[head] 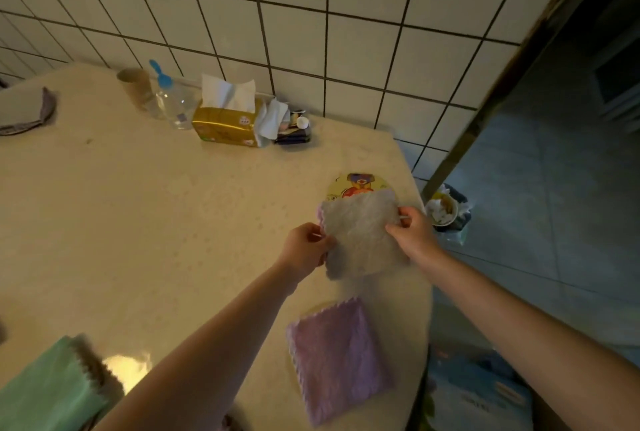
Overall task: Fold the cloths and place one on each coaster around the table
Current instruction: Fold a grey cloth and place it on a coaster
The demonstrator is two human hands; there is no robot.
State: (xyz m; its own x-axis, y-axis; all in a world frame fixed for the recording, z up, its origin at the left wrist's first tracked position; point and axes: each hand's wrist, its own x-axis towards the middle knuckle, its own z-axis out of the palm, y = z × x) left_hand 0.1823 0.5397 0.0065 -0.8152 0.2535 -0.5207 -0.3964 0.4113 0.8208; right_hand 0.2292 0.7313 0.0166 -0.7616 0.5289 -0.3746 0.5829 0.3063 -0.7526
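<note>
table: cream top fills frame | purple cloth: folded, lower centre, scalloped edge | white cloth: fluffy, pinkish zigzag edge, centre right, partly covering coaster with cartoon print | tissue pack: gold, upper centre, writing unreadable | left hand, right hand: each pinches a side of white cloth

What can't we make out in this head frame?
- Coaster: head view, mostly hidden by the white cloth both hands hold.
- Any coaster under the purple cloth: covered.
- Green cloth: cut by the frame edge, blurred.
- Items beside the tissue box: too small.
</note>
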